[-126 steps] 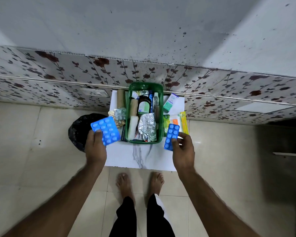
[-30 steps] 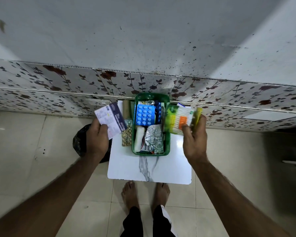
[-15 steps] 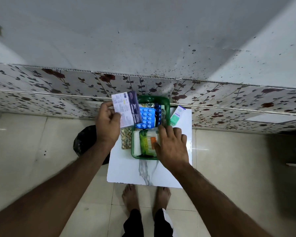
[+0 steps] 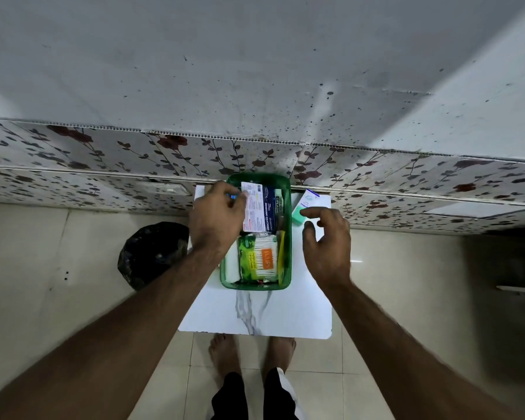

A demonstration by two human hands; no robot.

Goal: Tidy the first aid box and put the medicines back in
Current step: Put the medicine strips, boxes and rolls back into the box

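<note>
Green-and-white carton [image 4: 306,208] lies just far-left of the open, empty right hand [image 4: 328,244], long axis slanting far-right, while the left hand [image 4: 215,216] grips the dressing pack [image 4: 259,211] over the box [image 4: 287,237].

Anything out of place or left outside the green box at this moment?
Yes: a small white and green carton lies on the white table right of the green box, not in it. The right hand hovers open beside it. Nothing looks spilled.

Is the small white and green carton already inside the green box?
No, the carton lies on the table beside the green box.
</note>
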